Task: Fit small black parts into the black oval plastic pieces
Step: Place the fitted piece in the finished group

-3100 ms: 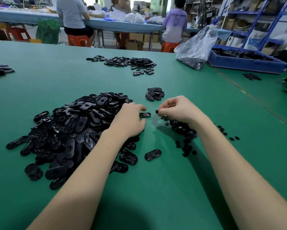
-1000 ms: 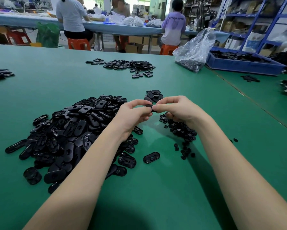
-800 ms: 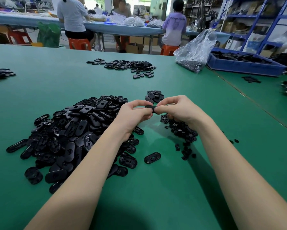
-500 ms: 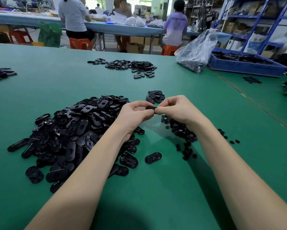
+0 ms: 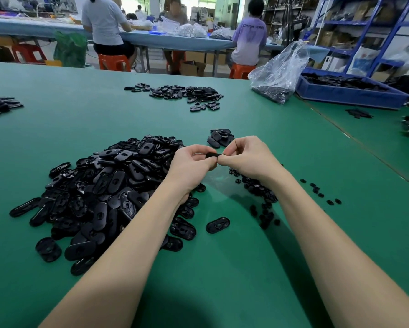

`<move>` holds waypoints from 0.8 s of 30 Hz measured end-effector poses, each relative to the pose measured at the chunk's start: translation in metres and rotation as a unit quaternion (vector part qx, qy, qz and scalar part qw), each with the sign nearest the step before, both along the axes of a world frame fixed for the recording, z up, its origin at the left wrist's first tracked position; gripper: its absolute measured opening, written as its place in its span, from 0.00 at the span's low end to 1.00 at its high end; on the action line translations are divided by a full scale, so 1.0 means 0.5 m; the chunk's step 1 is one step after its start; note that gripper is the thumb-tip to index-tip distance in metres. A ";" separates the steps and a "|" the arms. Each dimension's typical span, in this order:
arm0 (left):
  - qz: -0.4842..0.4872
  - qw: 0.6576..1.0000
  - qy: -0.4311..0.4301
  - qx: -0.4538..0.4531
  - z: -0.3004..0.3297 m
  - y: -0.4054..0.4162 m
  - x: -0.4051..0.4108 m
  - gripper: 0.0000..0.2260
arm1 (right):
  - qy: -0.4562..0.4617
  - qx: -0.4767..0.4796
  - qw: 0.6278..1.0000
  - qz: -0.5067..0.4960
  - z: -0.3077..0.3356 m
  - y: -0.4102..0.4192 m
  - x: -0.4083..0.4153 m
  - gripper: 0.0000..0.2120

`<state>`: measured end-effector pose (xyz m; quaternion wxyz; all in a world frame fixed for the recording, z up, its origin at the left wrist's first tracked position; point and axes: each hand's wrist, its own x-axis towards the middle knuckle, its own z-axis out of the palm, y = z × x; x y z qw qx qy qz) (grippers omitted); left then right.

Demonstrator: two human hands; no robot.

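Observation:
Both hands meet above the green table (image 5: 222, 268), pinching one black oval piece (image 5: 213, 155) edge-on between them. My left hand (image 5: 191, 167) grips its left end; my right hand (image 5: 248, 155) presses on its right end with thumb and fingertips. Whether a small part sits in it is hidden by my fingers. A big heap of black oval pieces (image 5: 104, 190) lies to the left under my left forearm. A small heap of little black parts (image 5: 257, 188) lies under my right wrist. A small stack of oval pieces (image 5: 220, 137) rests just beyond my hands.
One loose oval piece (image 5: 218, 225) lies between my forearms. Further piles of ovals (image 5: 184, 93) sit mid-table and at the far left (image 5: 0, 106). A clear plastic bag (image 5: 279, 74) and a blue tray (image 5: 350, 91) stand at the back right. Seated people work at a far table.
Three seconds ago the oval piece lay on the table at my left fingertips; it is now lifted and held between both hands. Over the last second my hands barely moved, fingers pressing closer together.

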<state>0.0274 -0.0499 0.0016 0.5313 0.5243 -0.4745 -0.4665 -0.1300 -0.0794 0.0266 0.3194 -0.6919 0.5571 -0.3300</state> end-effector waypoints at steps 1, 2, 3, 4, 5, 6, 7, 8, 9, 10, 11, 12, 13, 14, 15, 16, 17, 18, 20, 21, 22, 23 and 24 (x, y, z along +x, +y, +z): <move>-0.001 1.000 0.002 -0.002 -0.001 0.000 0.002 0.08 | 0.002 -0.011 1.000 0.003 0.001 0.001 0.000 0.07; -0.004 1.000 0.007 -0.005 -0.002 -0.001 0.004 0.08 | 0.001 -0.020 1.000 0.009 0.004 0.002 -0.004 0.06; -0.005 1.000 0.012 -0.007 -0.002 -0.002 0.006 0.07 | -0.007 -0.025 0.999 0.021 0.007 0.002 -0.009 0.05; -0.003 1.000 0.015 -0.010 -0.002 -0.004 0.007 0.07 | -0.017 -0.026 0.999 0.038 0.010 0.002 -0.015 0.05; 0.002 1.000 0.016 -0.012 -0.003 -0.005 0.008 0.07 | -0.021 -0.029 0.998 0.058 0.012 0.002 -0.020 0.06; 0.006 1.000 0.015 -0.011 -0.004 -0.006 0.008 0.08 | -0.014 -0.038 0.997 0.073 0.013 0.002 -0.024 0.08; 0.009 1.000 0.013 -0.009 -0.006 -0.008 0.009 0.08 | 0.005 -0.053 0.995 0.079 0.010 0.002 -0.025 0.09; 0.009 1.000 0.014 -0.005 -0.008 -0.009 0.009 0.09 | 0.027 -0.069 0.994 0.078 0.007 0.001 -0.024 0.10; 0.008 1.000 0.018 0.000 -0.010 -0.011 0.009 0.10 | 0.050 -0.083 0.993 0.071 0.003 0.000 -0.023 0.10; 0.008 1.000 0.028 0.004 -0.013 -0.013 0.009 0.10 | 0.072 -0.093 0.991 0.062 -0.001 -0.001 -0.021 0.10; 0.009 0.999 0.038 0.009 -0.015 -0.016 0.010 0.09 | 0.094 -0.099 0.989 0.052 -0.005 -0.001 -0.020 0.09; 0.012 0.999 0.045 0.013 -0.017 -0.019 0.013 0.09 | 0.113 -0.104 0.987 0.039 -0.007 -0.001 -0.019 0.08; 0.016 0.999 0.045 0.016 -0.019 -0.023 0.014 0.08 | 0.126 -0.108 0.986 0.023 -0.009 -0.003 -0.020 0.07; 0.021 0.999 0.039 0.017 -0.020 -0.028 0.016 0.07 | 0.135 -0.112 0.984 0.001 -0.009 -0.005 -0.023 0.06; 0.027 0.999 0.031 0.017 -0.022 -0.032 0.016 0.06 | 0.143 -0.115 0.983 -0.023 -0.008 -0.006 -0.026 0.06; 0.031 0.999 0.026 0.015 -0.023 -0.034 0.016 0.06 | 0.153 -0.116 0.980 -0.048 -0.006 -0.007 -0.030 0.05; 0.032 0.999 0.023 0.015 -0.023 -0.035 0.015 0.05 | 0.163 -0.115 0.977 -0.073 -0.004 -0.010 -0.034 0.05; 0.031 0.999 0.021 0.017 -0.023 -0.034 0.014 0.04 | 0.173 -0.111 0.974 -0.094 -0.003 -0.014 -0.038 0.05; 0.022 0.999 0.014 0.022 -0.024 -0.032 0.012 0.03 | 0.188 -0.096 0.969 -0.126 -0.003 -0.024 -0.038 0.06; 0.016 1.000 0.009 0.023 -0.023 -0.032 0.011 0.03 | 0.192 -0.088 0.968 -0.136 -0.002 -0.032 -0.034 0.06; 0.010 1.000 0.004 0.023 -0.023 -0.030 0.009 0.02 | 0.196 -0.080 0.967 -0.145 0.000 -0.042 -0.029 0.07; 0.004 1.000 0.000 0.023 -0.022 -0.029 0.008 0.01 | 0.200 -0.074 0.965 -0.151 0.002 -0.055 -0.022 0.08; -0.001 1.000 -0.003 0.023 -0.022 -0.027 0.007 0.01 | 0.206 -0.073 0.963 -0.157 0.005 -0.069 -0.015 0.09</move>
